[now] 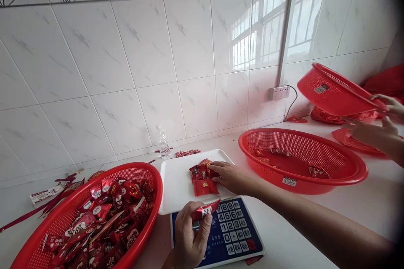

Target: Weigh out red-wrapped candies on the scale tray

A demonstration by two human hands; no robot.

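My left hand [192, 233] is closed on a small red snack packet [206, 210] with white lettering, pinched between thumb and fingers above the blue keypad of a scale [233, 235]. On the scale's white tray [175, 189] lies a small pile of red snack packets [203, 187]. My right hand [229, 176] reaches in from the right, its thumb and fingers around a packet at the pile's right side; its fingertips partly hide that packet. A red perforated basket [154, 180] beside my left hand holds many similar packets.
Right of the tray stands a second red basket [303, 187] with several packets inside. Another person's hands [375, 132] hold up a third red basket [334, 90]. A clear bottle [163, 143] stands near the tiled wall, and a small white box [46, 195] lies far left.
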